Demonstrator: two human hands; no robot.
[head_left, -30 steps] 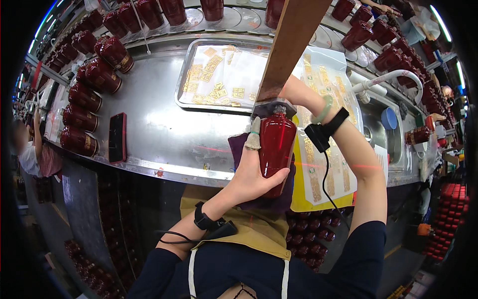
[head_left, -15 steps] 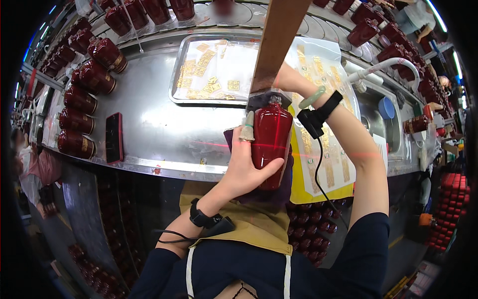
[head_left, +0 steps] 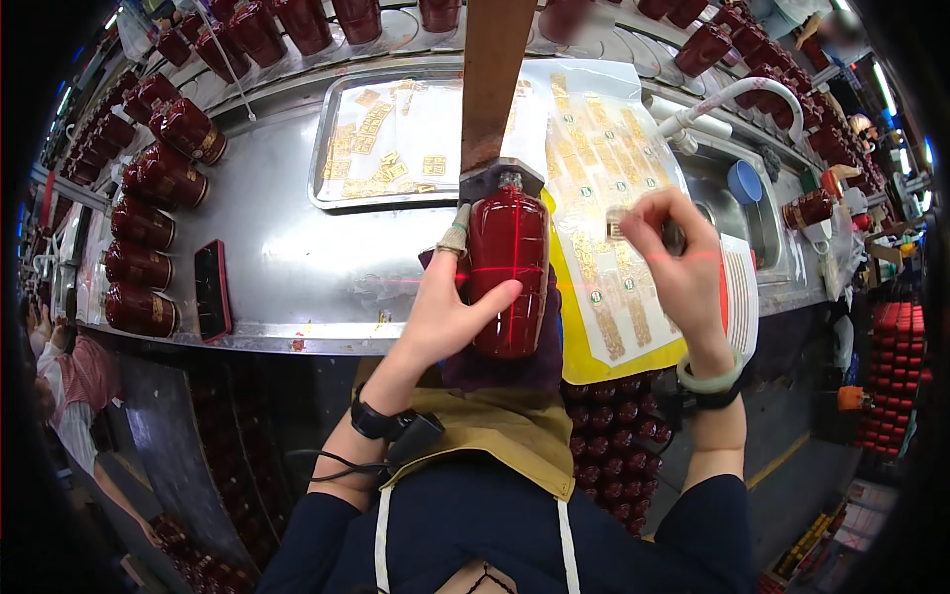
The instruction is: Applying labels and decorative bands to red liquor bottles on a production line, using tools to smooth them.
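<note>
Red bottle — long axis fore-and-aft — points its neck forward.

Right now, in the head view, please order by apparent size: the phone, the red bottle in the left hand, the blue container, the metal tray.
Largest to smallest:
metal tray, partly hidden behind the brown beam
red bottle in the left hand
phone
blue container

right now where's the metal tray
Left of centre in the head view, the metal tray lies on the counter beyond the left hand, partly behind the brown post.
</note>
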